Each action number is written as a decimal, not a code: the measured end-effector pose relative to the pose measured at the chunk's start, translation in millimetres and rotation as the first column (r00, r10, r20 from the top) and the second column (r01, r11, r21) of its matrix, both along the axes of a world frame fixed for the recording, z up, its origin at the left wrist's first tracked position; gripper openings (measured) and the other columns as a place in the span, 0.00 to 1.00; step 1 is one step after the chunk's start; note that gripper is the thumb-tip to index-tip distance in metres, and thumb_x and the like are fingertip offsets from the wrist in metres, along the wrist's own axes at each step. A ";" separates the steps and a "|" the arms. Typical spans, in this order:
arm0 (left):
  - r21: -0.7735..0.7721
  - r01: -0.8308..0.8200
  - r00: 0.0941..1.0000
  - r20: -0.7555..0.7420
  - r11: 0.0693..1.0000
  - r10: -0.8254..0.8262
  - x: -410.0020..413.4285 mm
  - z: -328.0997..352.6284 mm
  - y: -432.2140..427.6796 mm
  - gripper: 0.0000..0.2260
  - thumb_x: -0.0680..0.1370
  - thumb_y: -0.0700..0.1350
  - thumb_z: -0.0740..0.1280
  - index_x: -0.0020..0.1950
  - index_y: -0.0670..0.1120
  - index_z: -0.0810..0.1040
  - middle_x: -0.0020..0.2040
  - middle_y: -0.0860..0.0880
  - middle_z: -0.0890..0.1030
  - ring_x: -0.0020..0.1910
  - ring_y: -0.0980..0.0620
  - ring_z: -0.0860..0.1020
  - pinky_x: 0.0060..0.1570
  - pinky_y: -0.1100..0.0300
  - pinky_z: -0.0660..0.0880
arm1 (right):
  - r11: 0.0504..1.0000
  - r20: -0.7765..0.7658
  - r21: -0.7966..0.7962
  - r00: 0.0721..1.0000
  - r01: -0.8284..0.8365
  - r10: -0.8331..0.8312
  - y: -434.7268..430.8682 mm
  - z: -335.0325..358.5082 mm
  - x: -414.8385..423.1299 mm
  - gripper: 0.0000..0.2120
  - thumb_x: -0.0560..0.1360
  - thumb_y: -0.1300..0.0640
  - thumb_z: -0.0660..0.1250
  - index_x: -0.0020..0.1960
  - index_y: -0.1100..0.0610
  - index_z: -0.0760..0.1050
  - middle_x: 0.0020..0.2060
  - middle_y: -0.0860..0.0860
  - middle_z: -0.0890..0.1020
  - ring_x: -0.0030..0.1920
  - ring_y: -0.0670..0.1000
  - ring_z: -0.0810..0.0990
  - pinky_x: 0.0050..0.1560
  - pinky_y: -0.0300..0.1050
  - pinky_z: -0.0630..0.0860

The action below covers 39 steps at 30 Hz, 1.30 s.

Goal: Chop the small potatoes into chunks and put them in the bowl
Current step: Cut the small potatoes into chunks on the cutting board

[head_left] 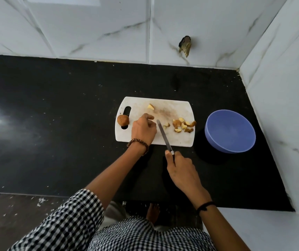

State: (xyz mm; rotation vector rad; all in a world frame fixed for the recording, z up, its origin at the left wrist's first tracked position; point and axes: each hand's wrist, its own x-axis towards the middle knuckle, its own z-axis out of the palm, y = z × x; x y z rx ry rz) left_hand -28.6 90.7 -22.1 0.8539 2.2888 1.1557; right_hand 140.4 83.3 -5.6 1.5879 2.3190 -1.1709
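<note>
Black stone counter (54, 124), centre frame: a white cutting board (174, 109), the blue bowl (230, 131) to its right holding no potato yet. My right hand (181, 171) grasps the knife (164, 135), its blade slanting up-left toward my left hand (143, 129), whose fingers curl on the board over what I cannot tell. Cut chunks (183, 125) lie right of the blade. One whole potato (123, 120) sits at the board's left edge, nearest my left hand.

Single view, head-worn, wide-angle (straight edges bow). Looks steeply down and forward from above the black counter (54, 105). Cutting board (177, 109) sits mid-frame, near, within the wearer's reach. Tiled wall (90, 24) fills the top, wearer's checked shirt (145, 236) the bottom edge.
</note>
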 end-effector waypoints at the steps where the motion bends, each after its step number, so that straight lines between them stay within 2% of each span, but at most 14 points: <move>1: -0.007 -0.009 1.000 -0.013 1.000 0.009 -4.0 0.3 -2.1 0.10 0.77 0.38 0.64 0.58 0.45 0.77 0.45 0.50 0.83 0.46 0.54 0.81 0.46 0.60 0.79 | 1.000 0.013 0.006 1.000 -0.004 0.004 0.3 -0.5 0.3 0.21 0.84 0.39 0.49 0.54 0.53 0.72 0.44 0.52 0.79 0.46 0.52 0.80 0.51 0.55 0.79; 5: -0.021 -0.031 0.997 -0.073 0.999 0.029 -18.2 2.5 -8.4 0.11 0.77 0.38 0.62 0.58 0.44 0.77 0.45 0.49 0.83 0.48 0.55 0.79 0.48 0.64 0.73 | 0.996 0.005 0.024 0.996 0.088 -0.088 10.6 -4.0 9.0 0.22 0.83 0.38 0.49 0.51 0.53 0.72 0.43 0.52 0.79 0.45 0.52 0.81 0.49 0.56 0.80; 8: -0.074 -0.043 0.987 -0.160 0.996 0.031 -27.4 1.7 -7.0 0.11 0.78 0.39 0.62 0.59 0.45 0.77 0.47 0.50 0.83 0.48 0.57 0.75 0.50 0.67 0.63 | 0.990 -0.021 0.028 0.990 0.141 -0.140 19.4 -4.3 14.0 0.21 0.83 0.37 0.51 0.50 0.53 0.73 0.43 0.53 0.80 0.45 0.54 0.81 0.50 0.59 0.80; 10: -0.102 -0.057 0.979 -0.200 0.993 0.036 -33.6 1.1 -2.4 0.11 0.77 0.40 0.63 0.59 0.46 0.77 0.48 0.52 0.82 0.48 0.56 0.77 0.51 0.67 0.60 | 0.989 -0.027 0.034 0.989 0.144 -0.143 22.3 -4.7 13.3 0.22 0.83 0.37 0.51 0.51 0.53 0.73 0.43 0.53 0.80 0.44 0.54 0.81 0.49 0.57 0.80; 13: -0.130 -0.065 0.969 -0.244 0.989 0.031 -41.4 0.0 8.5 0.12 0.75 0.41 0.66 0.58 0.48 0.77 0.50 0.53 0.81 0.49 0.53 0.79 0.59 0.56 0.65 | 0.992 -0.027 0.037 0.993 0.119 -0.118 23.3 -5.8 10.0 0.21 0.83 0.38 0.52 0.52 0.54 0.73 0.41 0.52 0.79 0.41 0.51 0.81 0.43 0.52 0.79; 15: -0.145 -0.055 0.967 -0.256 0.988 0.016 -45.8 1.3 17.6 0.12 0.77 0.42 0.65 0.60 0.48 0.76 0.54 0.51 0.79 0.52 0.51 0.78 0.60 0.52 0.67 | 0.993 -0.039 0.050 0.993 0.110 -0.108 24.6 -5.5 7.1 0.21 0.83 0.38 0.51 0.50 0.53 0.73 0.39 0.52 0.79 0.40 0.50 0.81 0.41 0.50 0.79; 19: -0.145 0.000 0.968 -0.248 0.989 -0.036 -53.1 8.8 38.5 0.15 0.79 0.45 0.64 0.65 0.45 0.74 0.61 0.46 0.75 0.54 0.49 0.77 0.49 0.60 0.69 | 0.992 -0.079 0.066 0.991 0.109 -0.104 28.9 -3.2 1.5 0.20 0.83 0.39 0.52 0.49 0.53 0.72 0.36 0.52 0.79 0.37 0.49 0.80 0.38 0.47 0.77; 22: -0.202 0.057 0.969 -0.226 0.978 -0.103 -58.6 11.0 53.4 0.18 0.79 0.50 0.65 0.66 0.44 0.74 0.61 0.44 0.74 0.55 0.46 0.76 0.52 0.56 0.74 | 0.992 -0.090 0.080 0.992 0.101 -0.094 30.6 -2.6 -1.4 0.20 0.83 0.39 0.52 0.50 0.53 0.73 0.35 0.52 0.79 0.37 0.49 0.81 0.39 0.48 0.78; 24: -0.234 0.071 0.973 -0.196 0.970 -0.118 -62.2 11.3 60.6 0.17 0.77 0.52 0.67 0.61 0.44 0.78 0.59 0.44 0.77 0.53 0.46 0.78 0.52 0.55 0.76 | 0.991 -0.094 0.094 0.992 0.094 -0.085 31.4 -2.5 -2.6 0.21 0.83 0.38 0.52 0.50 0.53 0.73 0.35 0.51 0.78 0.37 0.49 0.80 0.39 0.47 0.78; 27: -0.235 0.064 0.981 -0.165 0.970 -0.105 -66.6 11.6 65.2 0.13 0.75 0.50 0.71 0.55 0.44 0.81 0.53 0.45 0.81 0.50 0.49 0.79 0.48 0.59 0.76 | 0.992 -0.102 0.094 0.992 0.088 -0.079 32.3 -0.9 -4.6 0.21 0.83 0.37 0.52 0.50 0.53 0.72 0.36 0.51 0.79 0.37 0.48 0.80 0.39 0.47 0.78; 31: -0.211 0.114 0.985 -0.102 0.971 -0.137 -65.1 12.7 57.1 0.10 0.73 0.45 0.74 0.51 0.45 0.81 0.49 0.47 0.82 0.47 0.52 0.79 0.46 0.62 0.76 | 0.993 -0.120 0.059 0.988 0.106 -0.098 30.3 -0.3 -7.4 0.21 0.82 0.37 0.52 0.51 0.53 0.73 0.37 0.52 0.79 0.40 0.49 0.81 0.43 0.49 0.79; 33: -0.197 0.157 0.982 -0.076 0.968 -0.174 -60.4 13.3 48.9 0.09 0.71 0.45 0.75 0.49 0.45 0.81 0.48 0.48 0.82 0.47 0.53 0.80 0.47 0.62 0.77 | 0.992 -0.132 0.055 0.986 0.111 -0.103 29.0 0.7 -9.8 0.21 0.83 0.37 0.53 0.50 0.54 0.73 0.36 0.51 0.78 0.38 0.48 0.80 0.40 0.46 0.76; 36: -0.182 0.196 0.976 -0.057 0.964 -0.209 -49.4 13.2 35.6 0.10 0.71 0.45 0.75 0.51 0.46 0.81 0.47 0.50 0.82 0.46 0.54 0.79 0.48 0.61 0.78 | 0.993 -0.151 0.040 0.983 0.112 -0.105 28.0 1.6 -13.7 0.21 0.83 0.38 0.53 0.48 0.54 0.72 0.34 0.50 0.76 0.35 0.47 0.77 0.35 0.40 0.69; 39: -0.139 0.230 0.971 -0.029 0.963 -0.236 -34.2 12.1 23.1 0.10 0.72 0.44 0.74 0.52 0.47 0.82 0.47 0.52 0.81 0.45 0.57 0.79 0.45 0.68 0.74 | 0.993 -0.166 0.028 0.980 0.112 -0.106 27.1 1.0 -16.8 0.21 0.82 0.37 0.54 0.48 0.54 0.72 0.34 0.50 0.76 0.35 0.46 0.77 0.36 0.40 0.69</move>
